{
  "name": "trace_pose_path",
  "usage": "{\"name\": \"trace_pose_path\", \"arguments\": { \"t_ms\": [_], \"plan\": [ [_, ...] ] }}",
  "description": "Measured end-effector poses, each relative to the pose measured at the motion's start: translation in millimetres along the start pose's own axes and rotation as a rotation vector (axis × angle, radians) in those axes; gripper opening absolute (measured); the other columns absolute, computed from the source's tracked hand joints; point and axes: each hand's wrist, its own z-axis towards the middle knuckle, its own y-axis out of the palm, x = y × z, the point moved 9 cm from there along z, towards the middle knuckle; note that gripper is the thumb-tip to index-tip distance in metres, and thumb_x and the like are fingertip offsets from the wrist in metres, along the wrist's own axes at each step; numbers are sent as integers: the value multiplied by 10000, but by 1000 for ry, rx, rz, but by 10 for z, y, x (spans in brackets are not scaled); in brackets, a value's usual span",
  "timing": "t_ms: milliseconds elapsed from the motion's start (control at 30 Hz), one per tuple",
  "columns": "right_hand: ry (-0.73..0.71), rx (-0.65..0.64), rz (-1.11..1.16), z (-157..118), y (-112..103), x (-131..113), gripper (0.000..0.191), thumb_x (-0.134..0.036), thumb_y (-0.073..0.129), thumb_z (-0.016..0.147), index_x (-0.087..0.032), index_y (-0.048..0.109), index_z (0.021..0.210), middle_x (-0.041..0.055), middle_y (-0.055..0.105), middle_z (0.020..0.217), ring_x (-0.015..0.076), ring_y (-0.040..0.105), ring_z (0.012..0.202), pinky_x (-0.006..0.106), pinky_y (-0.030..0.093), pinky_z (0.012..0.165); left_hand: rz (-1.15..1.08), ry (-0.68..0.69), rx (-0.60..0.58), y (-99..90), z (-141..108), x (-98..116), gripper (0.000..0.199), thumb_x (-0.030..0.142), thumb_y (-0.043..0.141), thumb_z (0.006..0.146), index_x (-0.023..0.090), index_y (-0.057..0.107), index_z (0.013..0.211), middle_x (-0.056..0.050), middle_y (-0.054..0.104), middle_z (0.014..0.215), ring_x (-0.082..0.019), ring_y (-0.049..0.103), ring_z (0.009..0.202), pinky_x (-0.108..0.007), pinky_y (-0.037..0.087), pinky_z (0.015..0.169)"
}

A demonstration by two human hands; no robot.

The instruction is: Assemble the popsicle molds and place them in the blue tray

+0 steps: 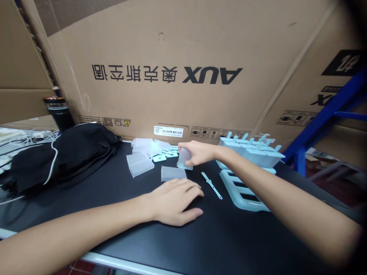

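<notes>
My right hand [196,152] grips a translucent popsicle mould [184,157] with thumb and fingers, near the pile's right side. Low over the black table rests my left hand [177,201], fingers apart, nothing in it. Just beyond its knuckles lies another mould [172,173]. A light-blue stick [211,185] lies to the right of that hand. More clear moulds [140,164] and light-blue lids [159,157] are heaped at the back. On the right, a light-blue slotted frame [233,191] lies in front of a group of moulds with blue sticks [254,151], partly behind my right forearm.
A black cloth bag [65,152] with a white cable lies at the left, a dark bottle [60,114] behind it. A large cardboard box [160,99] stands along the back. Blue metal shelving [323,118] rises at the right. The table's metal edge [123,265] runs along the front.
</notes>
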Motion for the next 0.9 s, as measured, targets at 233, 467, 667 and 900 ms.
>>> {"name": "trace_pose_path", "arguments": {
  "t_ms": [233, 467, 667, 900],
  "plan": [
    [79, 313, 193, -671, -330, 73, 298, -301, 647, 693, -220, 520, 949, 16, 642, 894, 162, 588, 734, 274, 450, 616, -404, -419, 308, -121, -75, -582, 332, 520, 530, 922, 222, 386, 946, -34, 592, 933, -178, 615, 818, -345, 527, 753],
    [163, 341, 458, -1033, 40, 115, 313, -340, 672, 723, -232, 484, 949, 1, 632, 799, 155, 591, 645, 269, 454, 545, -601, -450, 329, -45, -46, -691, 365, 392, 665, 858, 202, 407, 1033, -88, 616, 1097, -156, 656, 771, -355, 534, 751],
    [157, 374, 594, -1028, 137, 1, 342, -367, 673, 747, -234, 461, 980, 9, 649, 800, 164, 607, 646, 274, 457, 554, -904, -387, 226, 54, 17, -674, 304, 344, 695, 848, 152, 595, 1062, -65, 714, 879, -202, 695, 857, -368, 519, 848],
    [167, 541, 493, -1095, 66, -90, 491, -342, 668, 747, -256, 455, 1181, 41, 621, 1043, 143, 572, 670, 287, 475, 599, -992, -326, 313, -29, 16, -672, 295, 403, 702, 844, 138, 626, 950, -50, 681, 829, -170, 657, 797, -330, 507, 817]
  ]
}}
